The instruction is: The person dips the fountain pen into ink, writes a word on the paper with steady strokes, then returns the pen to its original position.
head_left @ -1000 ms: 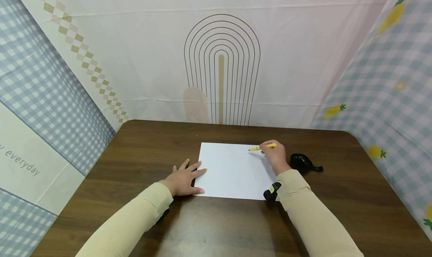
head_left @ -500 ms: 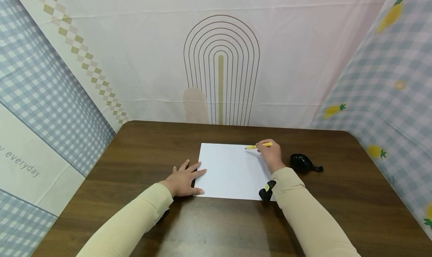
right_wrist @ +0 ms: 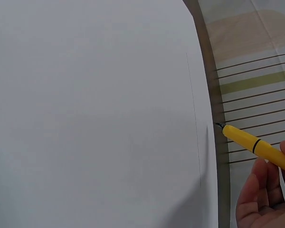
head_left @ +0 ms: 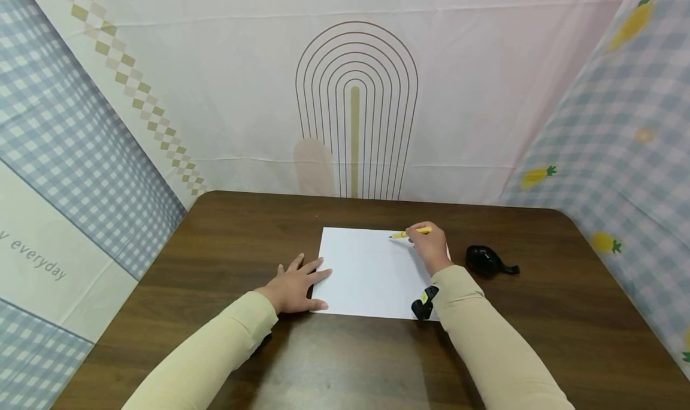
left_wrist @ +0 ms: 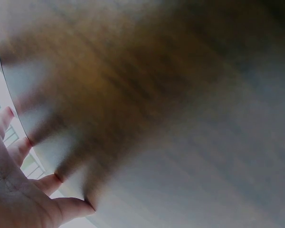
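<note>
Right hand (head_left: 429,247) had the yellow pen (head_left: 402,235) pinched over the sheet's 1 o'clock area, tip pointing to 9. Tip looked just off the paper; contact I couldn't confirm. Left hand (head_left: 291,290) lay with fingers spread, fingertips on the sheet's 9 o'clock edge, gripping nothing. White sheet (head_left: 366,284) sat mid-table between them.

Progress: I'd call the drawing barely started. I could make out one thin line (right_wrist: 197,123), parallel to the 12 o'clock edge and just inside it. Rest of the visible paper looked blank, so most of it was left, I'd judge.

Around: glossy black object (head_left: 483,260) at 3 o'clock, just beside the right hand; could snag a wide swing that way. Black wrist unit (head_left: 424,304) covered part of the sheet's 5 o'clock corner. Brown table (head_left: 345,362) underneath, patterned cloth (head_left: 242,87) hanging beyond at 12.
</note>
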The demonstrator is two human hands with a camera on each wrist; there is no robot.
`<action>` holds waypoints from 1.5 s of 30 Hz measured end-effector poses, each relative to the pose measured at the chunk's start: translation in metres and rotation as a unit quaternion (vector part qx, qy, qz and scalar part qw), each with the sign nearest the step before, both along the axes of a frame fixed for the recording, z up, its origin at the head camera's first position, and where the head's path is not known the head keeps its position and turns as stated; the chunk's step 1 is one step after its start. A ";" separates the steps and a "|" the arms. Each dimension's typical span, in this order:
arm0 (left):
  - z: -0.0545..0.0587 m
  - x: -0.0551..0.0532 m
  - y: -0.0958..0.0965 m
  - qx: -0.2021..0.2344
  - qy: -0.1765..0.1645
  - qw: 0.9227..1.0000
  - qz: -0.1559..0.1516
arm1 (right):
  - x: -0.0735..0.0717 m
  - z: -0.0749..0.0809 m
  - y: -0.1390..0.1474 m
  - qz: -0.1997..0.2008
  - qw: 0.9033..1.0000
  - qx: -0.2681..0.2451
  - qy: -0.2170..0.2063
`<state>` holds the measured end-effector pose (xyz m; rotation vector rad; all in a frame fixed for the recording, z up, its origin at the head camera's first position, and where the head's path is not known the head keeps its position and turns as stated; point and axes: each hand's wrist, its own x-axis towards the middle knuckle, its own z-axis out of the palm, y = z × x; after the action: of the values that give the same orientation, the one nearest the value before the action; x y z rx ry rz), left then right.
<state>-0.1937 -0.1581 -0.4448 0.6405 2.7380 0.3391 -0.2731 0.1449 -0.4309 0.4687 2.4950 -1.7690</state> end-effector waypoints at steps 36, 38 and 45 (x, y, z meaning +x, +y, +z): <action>0.001 0.000 0.002 -0.006 0.001 1.000 0.006 | 0.003 -0.003 -0.001 0.019 0.999 0.043 0.014; 0.001 0.000 0.002 -0.007 0.000 1.000 0.006 | 0.003 -0.003 -0.001 0.021 0.999 0.044 0.015; 0.000 -0.001 0.002 -0.011 0.000 1.000 0.006 | 0.006 -0.003 -0.002 0.017 0.998 0.052 0.007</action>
<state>-0.1944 -0.1559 -0.4444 0.6173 2.7424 0.3118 -0.2673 0.1431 -0.4338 0.4189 2.5983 -1.6431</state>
